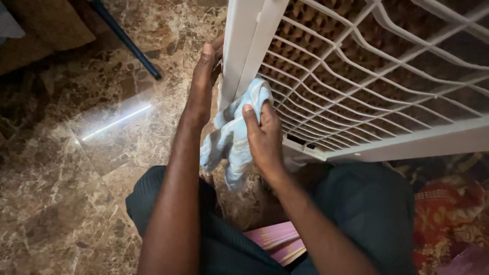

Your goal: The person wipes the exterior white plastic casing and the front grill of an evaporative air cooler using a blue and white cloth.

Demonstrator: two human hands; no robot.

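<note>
My right hand (266, 142) has its fingers (253, 118) bunched together and clamped on a crumpled pale blue cloth with faint stripes (232, 137), pressing its upper fold against the corner where the white plastic side post (244, 51) meets the white plastic grille (377, 86). Most of the cloth hangs loose below and to the left of those fingers, over my lap. My left hand (202, 84) lies flat along the outer face of the post, fingers straight and close together, tips reaching up behind its edge; it holds nothing and only braces the panel.

To do this wipe well, I judge the pressure should come from the fingertips through the cloth into the corner seam, while the flat hand pushes back so that the panel does not rock. I would gather the dangling tail into the palm, since it could snag on the bars just right of the fingers. Short strokes along the post, then bar by bar outward, seem best. Behind the bars sits a brown honeycomb pad (326, 23), which I would keep the cloth off.

Further out, below my wrists, are my dark trousers (367, 203) and a pink-edged bundle (277, 242). Left of the bracing hand spreads the brown marble floor (61, 193), with a dark blue rod (127, 40) lying across it.
</note>
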